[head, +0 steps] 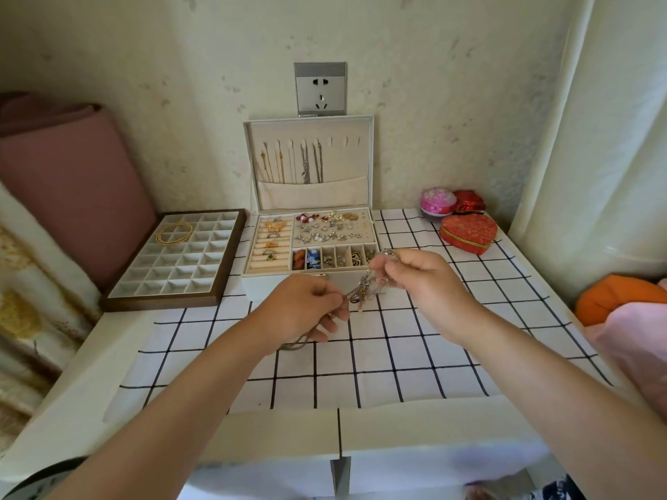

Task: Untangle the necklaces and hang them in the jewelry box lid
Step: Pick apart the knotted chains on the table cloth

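The tangle (362,293) of necklaces hangs in the air just in front of the box (265,288), towards its right front corner, stretched between two hands; the left grip (306,308), in front of the box's middle, pinches the lower end between thumb and fingertips, and a loose loop (296,344) droops beneath it; the right grip (422,283), in front of the box's right end and higher, is curled round the upper end, with a silvery bit showing above the fingers; the lid (369,157) stands upright at the back of the box, and several chains (288,164) already hang from its left hooks into its pocket; left of the box lies a tray (230,261) holding gold bangles (174,232); right of the box sits a red heart case (467,232); the checked cloth (361,362) covers the worktop (90,373) in front of the box; a socket (320,89) is on the wall above the box
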Motion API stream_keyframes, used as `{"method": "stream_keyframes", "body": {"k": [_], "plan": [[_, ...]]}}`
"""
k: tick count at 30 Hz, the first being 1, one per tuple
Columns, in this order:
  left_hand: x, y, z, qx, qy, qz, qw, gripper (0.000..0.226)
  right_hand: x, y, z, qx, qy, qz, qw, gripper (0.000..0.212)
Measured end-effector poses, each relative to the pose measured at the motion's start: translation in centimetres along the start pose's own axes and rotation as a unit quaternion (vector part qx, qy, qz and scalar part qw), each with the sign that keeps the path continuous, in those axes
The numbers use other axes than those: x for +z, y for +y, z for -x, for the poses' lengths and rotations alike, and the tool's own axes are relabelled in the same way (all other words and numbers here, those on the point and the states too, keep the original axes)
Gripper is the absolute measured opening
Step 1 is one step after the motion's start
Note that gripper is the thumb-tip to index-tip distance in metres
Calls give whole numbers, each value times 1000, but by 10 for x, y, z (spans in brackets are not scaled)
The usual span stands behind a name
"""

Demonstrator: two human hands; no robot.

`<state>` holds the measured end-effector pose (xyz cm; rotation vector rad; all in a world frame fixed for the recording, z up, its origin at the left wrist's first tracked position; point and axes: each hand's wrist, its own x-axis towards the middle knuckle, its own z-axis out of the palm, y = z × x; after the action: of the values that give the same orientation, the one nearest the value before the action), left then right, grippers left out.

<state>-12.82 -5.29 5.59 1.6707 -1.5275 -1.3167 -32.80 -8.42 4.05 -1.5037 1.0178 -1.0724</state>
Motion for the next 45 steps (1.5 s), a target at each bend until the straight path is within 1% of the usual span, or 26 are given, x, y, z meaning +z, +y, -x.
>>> {"method": "stream_keyframes", "body": {"k": [2,4,6,8,9,10,11,13,14,16,18,19,22,24,27,29,31,33,34,36,38,39,41,43,44,45], "plan": [[1,1,0,-20,12,32,999,20,-3,-1,2,4,-14,21,1000,37],[3,2,0,-21,16,28,999,22,-5,-3,4,24,-7,2,1000,43],[6,4,-1,-24,11,35,999,22,-6,-2,5,56,-20,-56,997,34],[12,4,-2,-18,12,34,999,21,-9,-4,7,83,-61,-116,988,22],[14,4,-3,-10,14,22,1000,20,-10,-6,8,87,-82,-102,988,20],[16,3,-3,-6,17,18,1000,20,-11,-7,9,87,-93,-51,991,20],[17,2,-4,-12,24,37,999,20,-11,-7,10,85,-100,14,991,24],[19,3,-6,-26,43,101,994,20,-12,-4,9,108,-84,130,982,38],[19,3,-7,-23,56,102,993,20,-13,-3,9,120,-74,171,975,38],[19,2,-9,2,74,41,996,19,-15,-2,9,125,-74,200,969,32],[17,-1,-10,30,62,-36,997,14,-18,-2,10,104,-60,170,978,32],[16,-2,-9,45,45,-74,995,15,-19,-3,10,88,-48,153,983,32],[15,-4,-9,85,4,-169,982,29,-20,-5,9,44,-38,112,992,30],[16,-4,-10,96,-3,-198,975,34,-19,-4,8,33,-40,50,997,31],[19,-2,-11,93,-15,-192,977,25,-15,-4,10,52,-54,-103,992,28],[19,-3,-12,96,-28,-209,973,41,-13,-3,11,66,-72,-177,979,28],[20,-3,-12,104,-25,-245,964,49,-11,-4,12,68,-96,-204,972,32],[20,-3,-11,112,-38,-235,965,49,-10,-8,14,64,-115,-205,970,39],[21,-3,-12,119,-55,-224,966,45,-10,-10,15,64,-121,-204,969,41],[21,-4,-14,124,-84,-207,967,26,-11,-15,18,68,-127,-217,965,39],[22,-5,-15,116,-106,-164,974,10,-12,-18,19,76,-129,-258,955,38],[22,-4,-14,110,-113,-142,977,11,-14,-18,19,84,-120,-280,949,38],[21,-3,-13,98,-121,-122,980,19,-17,-20,17,107,-83,-321,937,38],[18,0,-12,83,-118,-133,981,17,-21,-20,14,131,-31,-326,936,40],[15,2,-12,77,-115,-141,980,15,-23,-18,12,143,3,-298,944,41],[12,3,-12,79,-114,-142,980,14,-25,-15,9,157,38,-240,957,44]]}}
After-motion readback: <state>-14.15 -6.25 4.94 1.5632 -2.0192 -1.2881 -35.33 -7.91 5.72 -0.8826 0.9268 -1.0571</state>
